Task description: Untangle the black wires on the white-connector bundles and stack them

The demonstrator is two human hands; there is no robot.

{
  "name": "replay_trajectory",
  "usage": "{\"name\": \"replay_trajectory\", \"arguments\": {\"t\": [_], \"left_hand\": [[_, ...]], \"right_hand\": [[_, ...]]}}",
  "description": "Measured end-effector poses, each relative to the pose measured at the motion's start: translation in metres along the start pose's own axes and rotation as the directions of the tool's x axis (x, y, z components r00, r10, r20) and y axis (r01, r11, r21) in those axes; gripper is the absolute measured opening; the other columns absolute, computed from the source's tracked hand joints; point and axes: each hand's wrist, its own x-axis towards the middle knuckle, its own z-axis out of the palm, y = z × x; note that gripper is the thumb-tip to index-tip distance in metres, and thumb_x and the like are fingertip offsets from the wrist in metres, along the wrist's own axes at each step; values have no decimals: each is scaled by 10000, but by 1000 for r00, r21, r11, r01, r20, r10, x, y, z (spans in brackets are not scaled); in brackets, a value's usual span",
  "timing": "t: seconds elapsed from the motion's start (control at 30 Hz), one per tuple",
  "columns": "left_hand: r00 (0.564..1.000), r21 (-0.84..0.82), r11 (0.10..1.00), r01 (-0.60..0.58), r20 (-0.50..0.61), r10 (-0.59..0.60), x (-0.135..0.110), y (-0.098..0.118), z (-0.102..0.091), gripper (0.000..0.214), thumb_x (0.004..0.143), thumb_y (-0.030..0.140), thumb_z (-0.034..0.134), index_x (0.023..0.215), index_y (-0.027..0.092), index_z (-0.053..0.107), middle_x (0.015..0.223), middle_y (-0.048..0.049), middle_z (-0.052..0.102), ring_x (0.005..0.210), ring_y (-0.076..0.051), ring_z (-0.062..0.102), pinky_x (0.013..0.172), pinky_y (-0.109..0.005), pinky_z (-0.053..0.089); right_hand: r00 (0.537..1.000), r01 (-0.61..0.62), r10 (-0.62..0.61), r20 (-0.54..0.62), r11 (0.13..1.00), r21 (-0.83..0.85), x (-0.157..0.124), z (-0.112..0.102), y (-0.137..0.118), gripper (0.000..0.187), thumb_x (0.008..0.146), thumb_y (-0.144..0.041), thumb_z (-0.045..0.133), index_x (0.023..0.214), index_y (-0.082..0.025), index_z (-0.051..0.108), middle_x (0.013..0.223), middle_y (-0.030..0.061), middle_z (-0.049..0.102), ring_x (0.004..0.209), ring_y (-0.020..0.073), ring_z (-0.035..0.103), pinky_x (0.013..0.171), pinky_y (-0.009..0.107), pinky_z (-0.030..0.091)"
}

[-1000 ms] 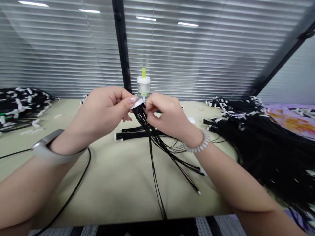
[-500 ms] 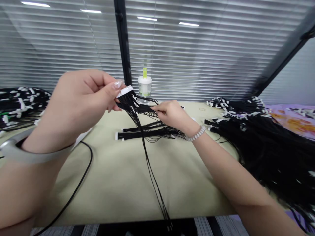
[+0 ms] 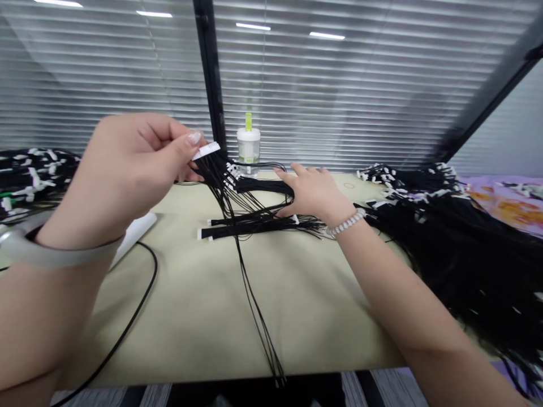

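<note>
My left hand pinches the white connector of a wire harness between thumb and fingers, held up above the table. Thin black wires fan down from the connector, and a few strands trail to the table's front edge. My right hand is open, fingers spread, over the right end of a black wire bundle. Whether its palm touches the wires I cannot tell. Below it lie black cable bundles with white connectors at their left ends.
A large heap of black cables covers the right side, beside a purple patterned cloth. More harnesses are piled at the left. A clear jar with a white lid stands at the back. A thick black cord curves across the front left.
My right hand has opened from a pinch on the wires, spreading its fingers and moving slightly right. My left hand still holds the connector, shifted a little left.
</note>
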Motion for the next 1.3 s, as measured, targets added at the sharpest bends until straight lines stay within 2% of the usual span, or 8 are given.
{"name": "replay_trajectory", "arguments": {"t": [0.1,0.27,0.4,0.53,0.67,0.8,1.1,1.3], "left_hand": [[999,-47,999,0,42,2,10,-16,0,256,796,384,535,772,147,628,646,-2,581,656,-102,578,571,-186,426],[984,-160,977,143,126,-124,29,-37,5,223,789,339,527,682,149,576,595,28,505,604,-59,507,607,-205,463],[945,-198,941,275,235,-226,36,-48,8,158,768,280,528,670,156,532,573,51,443,578,-37,446,696,-243,489],[939,-43,969,245,259,-226,39,-56,13,196,782,359,494,745,174,549,637,51,528,652,-75,528,640,-213,434],[977,76,983,169,118,-177,44,-69,27,227,779,371,463,704,178,554,578,13,558,576,-121,545,575,-244,401],[995,150,988,-17,100,2,41,-72,38,259,819,375,402,717,189,550,629,-12,587,626,-152,544,578,-260,375],[976,210,953,-217,61,209,18,-37,38,134,839,242,401,852,187,522,739,-12,593,666,-145,533,625,-272,369],[980,122,975,-188,82,179,17,-37,35,137,844,230,398,852,192,529,748,-8,591,633,-131,537,589,-260,383]], "right_hand": [[998,-17,13,66,998,59,-3,-3,1,1097,449,-600,708,1382,-229,267,1437,185,166,1193,447,310,953,587,161],[964,63,-136,227,951,303,0,-11,7,635,543,-609,641,1021,-191,643,984,97,631,832,235,571,705,330,418],[958,61,-186,217,875,481,2,-16,5,344,645,-516,603,703,-188,687,644,10,625,544,99,505,491,232,354],[990,52,-125,66,754,655,4,-13,-3,227,728,-360,551,754,-177,683,746,19,647,636,91,540,585,228,405],[998,62,-47,-43,581,812,8,-6,-16,286,764,-358,521,915,-152,649,927,58,638,783,93,571,706,224,450],[998,66,-20,-64,476,877,8,-6,-33,402,808,-432,462,1028,-129,607,857,61,623,622,65,522,570,208,428],[969,204,-64,-239,752,626,-9,-4,-70,626,585,-634,615,979,-148,645,906,58,579,812,139,499,729,257,392],[945,302,-184,-272,811,501,-6,2,-71,284,772,-438,544,818,-184,661,793,13,534,730,84,469,695,211,357]]}}
